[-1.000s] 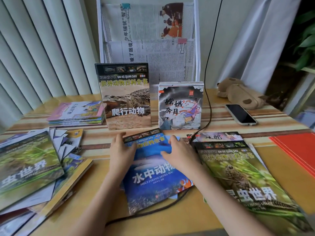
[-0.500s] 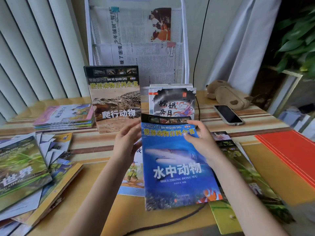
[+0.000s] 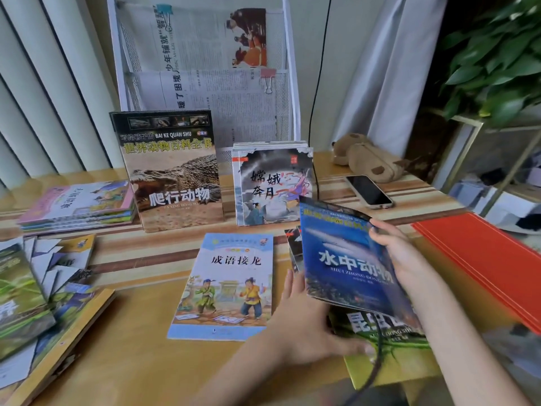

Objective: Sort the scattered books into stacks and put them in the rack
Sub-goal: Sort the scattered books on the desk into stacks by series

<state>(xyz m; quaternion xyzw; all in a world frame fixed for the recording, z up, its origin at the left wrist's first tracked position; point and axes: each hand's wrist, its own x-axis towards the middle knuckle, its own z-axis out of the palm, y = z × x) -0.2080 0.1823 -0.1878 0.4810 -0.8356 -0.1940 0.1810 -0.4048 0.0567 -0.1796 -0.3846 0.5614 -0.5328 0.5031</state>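
Both hands, left hand (image 3: 304,320) and right hand (image 3: 401,256), grip the tilted blue book (image 3: 345,259).

Soft, even daylight is spread across the scene, diffused through the vertical blinds (image 3: 44,92) and the curtain (image 3: 389,83). Shadows are kept faint. A dim corner is seen at the upper right. Motion blur is noted on the blue book (image 3: 345,259), and wide-angle bending and softness are seen toward the edges.

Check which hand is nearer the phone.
Right. The right hand holds the blue book just below the phone; the left hand is lower, further away.
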